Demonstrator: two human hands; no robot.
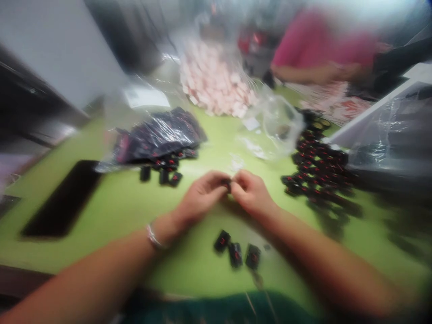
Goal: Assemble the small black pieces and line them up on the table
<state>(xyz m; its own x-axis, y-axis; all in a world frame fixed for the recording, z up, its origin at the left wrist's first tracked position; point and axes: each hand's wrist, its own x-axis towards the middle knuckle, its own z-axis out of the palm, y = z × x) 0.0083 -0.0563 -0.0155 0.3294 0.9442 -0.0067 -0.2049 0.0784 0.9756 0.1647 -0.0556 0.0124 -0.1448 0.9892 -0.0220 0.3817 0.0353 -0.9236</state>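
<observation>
Small black piece point(228, 183) pinched by left hand point(202, 194) and right hand point(252, 192) together, above bench point(189, 265), in from near edge; fingerwork seems underway, next move likely needs steady pinch.

Heavy blur smears the edges; glare streaks the plastic bag point(165, 132).

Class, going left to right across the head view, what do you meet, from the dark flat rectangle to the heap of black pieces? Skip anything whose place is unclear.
Dark flat rectangle, plastic bag of dark items, left hand, small dark piece, right hand, heap of black pieces.
</observation>
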